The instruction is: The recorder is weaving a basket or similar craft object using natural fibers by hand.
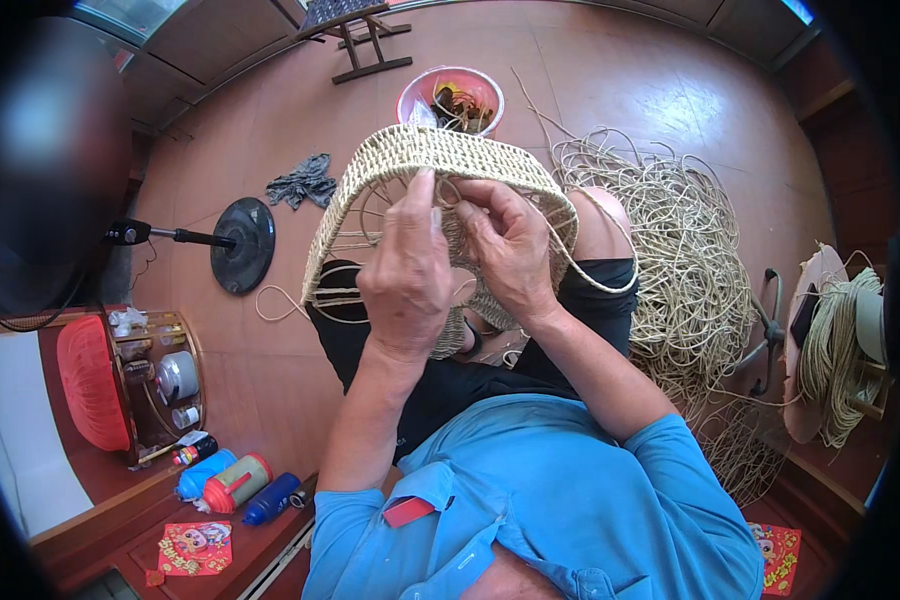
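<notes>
A pale woven basket [415, 150], made of twisted straw cord, rests tipped across my lap with its frame partly bare at the left. My left hand [407, 275] is at its near inner edge, the index finger stretched up against the weave and the other fingers curled in; what they hold is hidden. Close beside it, my right hand [510, 245] pinches a thin straw cord [450, 190] just inside the wall. A loose cord end [610, 285] loops over my right knee, and another loop hangs off the basket's left side.
A big heap of loose straw cord [670, 240] covers the floor at right, near a wooden stand bearing coiled cord [840, 340]. Ahead are a pink basin [405, 105], a grey rag [303, 182] and a stool [370, 45]. A standing fan's base [242, 245] and flasks [235, 482] are at left.
</notes>
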`<move>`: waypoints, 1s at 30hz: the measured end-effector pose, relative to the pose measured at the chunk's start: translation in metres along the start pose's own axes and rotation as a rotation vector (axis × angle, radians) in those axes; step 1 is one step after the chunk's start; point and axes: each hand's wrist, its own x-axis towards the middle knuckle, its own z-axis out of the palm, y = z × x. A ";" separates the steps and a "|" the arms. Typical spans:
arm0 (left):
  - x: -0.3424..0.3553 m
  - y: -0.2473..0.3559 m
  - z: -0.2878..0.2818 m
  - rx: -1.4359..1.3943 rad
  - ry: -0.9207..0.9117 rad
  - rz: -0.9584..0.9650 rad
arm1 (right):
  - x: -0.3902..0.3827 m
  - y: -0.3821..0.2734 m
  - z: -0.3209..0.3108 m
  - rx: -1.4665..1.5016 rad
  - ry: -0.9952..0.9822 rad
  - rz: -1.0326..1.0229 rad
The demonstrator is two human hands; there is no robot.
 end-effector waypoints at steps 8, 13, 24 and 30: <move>0.002 0.013 0.014 -0.241 -0.066 -0.243 | 0.001 0.008 -0.004 0.047 -0.018 -0.048; -0.011 0.006 0.017 -1.059 0.054 -0.556 | -0.008 0.006 -0.001 -0.018 0.020 -0.078; -0.018 -0.046 -0.033 -1.246 -0.057 -0.640 | -0.010 0.015 -0.004 -0.701 -0.074 -0.786; 0.023 -0.045 -0.041 -1.106 0.031 -0.520 | -0.020 0.012 0.004 -0.847 -0.138 -0.805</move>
